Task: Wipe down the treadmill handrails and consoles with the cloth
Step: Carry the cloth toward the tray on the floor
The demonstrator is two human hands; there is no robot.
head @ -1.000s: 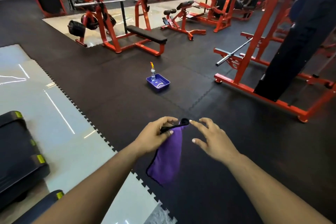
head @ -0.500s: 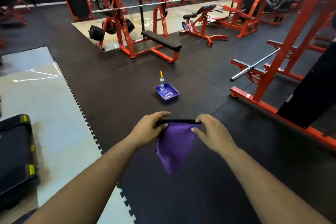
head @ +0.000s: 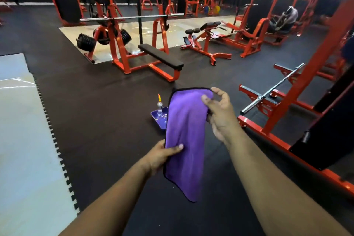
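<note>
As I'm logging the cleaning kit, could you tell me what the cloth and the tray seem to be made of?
Cloth: probably microfibre, purple with a matt, slightly fuzzy face and a black stitched edge; it hangs in soft folds. Tray: most likely moulded plastic, blue-purple, glossy, with light glinting off its rim.

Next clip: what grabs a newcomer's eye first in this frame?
The purple cloth at centre, held up by both hands: the right hand pinches its top corner, the left hand grips its left edge lower down. Behind it on the black floor sits a blue tray with a small bottle; beyond stands an orange bench press.
</note>
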